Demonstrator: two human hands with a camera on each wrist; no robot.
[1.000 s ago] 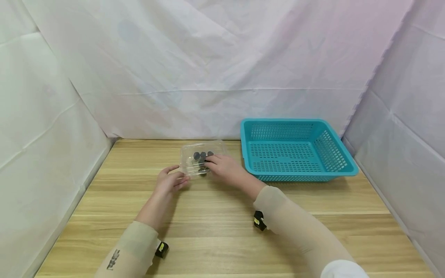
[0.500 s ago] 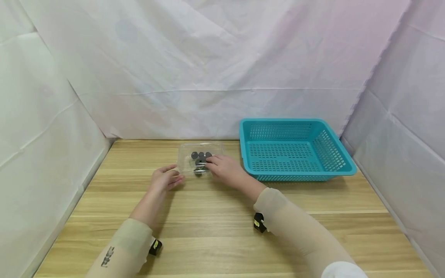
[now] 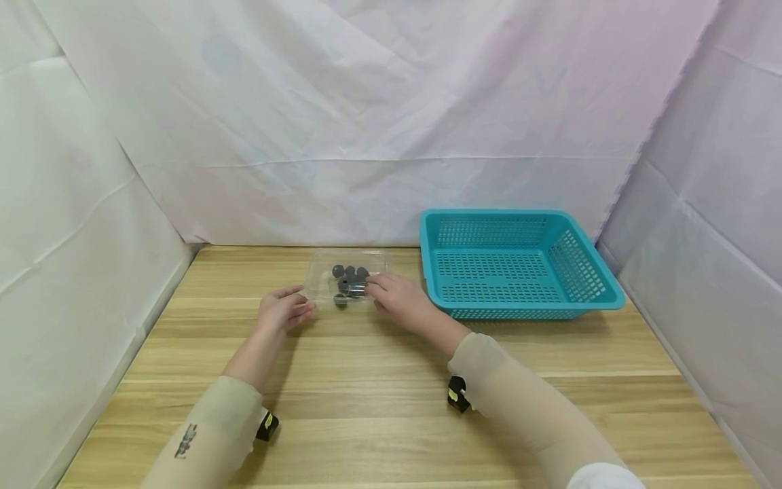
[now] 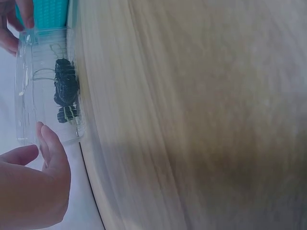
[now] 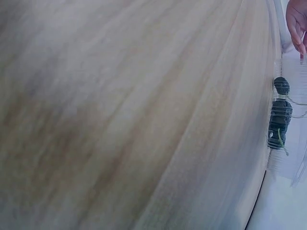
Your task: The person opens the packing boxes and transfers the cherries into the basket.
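A clear plastic box lies near the back of the table, with several dark round pieces visible in or through it; the same dark pieces show in the left wrist view with thin green strands. At the box's left end my left hand touches its edge, fingers extended and thumb apart. My right hand holds the front right corner with thumb and fingertips, some of them hidden. The right wrist view shows the box's contents but not my right hand.
An empty turquoise basket stands just right of the box at the back right. White cloth hangs behind the wooden table and along both sides.
The box and the dark pieces have shifted slightly left. My left hand has moved left as well, while my right hand has stayed nearly in place.
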